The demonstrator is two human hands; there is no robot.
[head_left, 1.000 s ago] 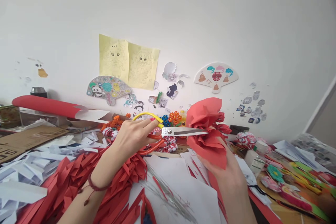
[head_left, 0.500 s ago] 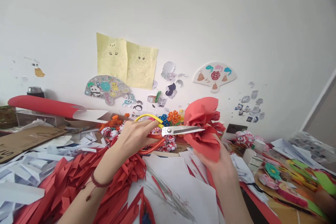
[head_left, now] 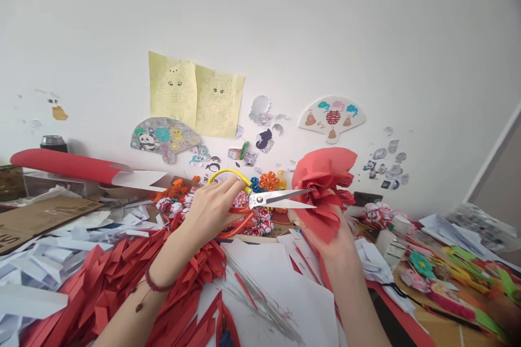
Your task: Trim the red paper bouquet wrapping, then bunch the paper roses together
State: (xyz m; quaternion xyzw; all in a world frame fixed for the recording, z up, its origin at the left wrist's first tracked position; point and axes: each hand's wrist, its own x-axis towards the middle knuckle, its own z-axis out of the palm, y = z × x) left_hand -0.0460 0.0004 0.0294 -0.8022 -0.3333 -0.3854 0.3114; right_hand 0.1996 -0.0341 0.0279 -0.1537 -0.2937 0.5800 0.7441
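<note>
1. Blades of the scissors (head_left: 259, 199) had parted since the earlier frame, and the red paper flower (head_left: 321, 173) had shifted slightly away to the right.
2. The left hand (head_left: 214, 205) had its fingers curled closed around the scissors' yellow and orange handles. The blades were a little open, pointing right, their tips over the flower's near edge.
3. The right hand (head_left: 331, 236) held the flower from below, upright, above the table. Its fingers were bent around the base, mostly hidden by petals, so I cannot tell exactly how far they were open.
4. Below the hands lay white sheets (head_left: 293, 271) with thin wires (head_left: 271, 312) across them. Folded red paper strips (head_left: 118, 276) were heaped to the left, beside white paper strips (head_left: 36, 260).
5. Behind the scissors stood blue flowers (head_left: 255, 185), orange flowers (head_left: 270, 179) and a small yellow bottle (head_left: 281, 178).
6. A red paper roll (head_left: 69, 164) lay at far left, behind a flat piece of cardboard (head_left: 44, 218). Two yellow drawings (head_left: 215, 100) hung on the wall.
</note>
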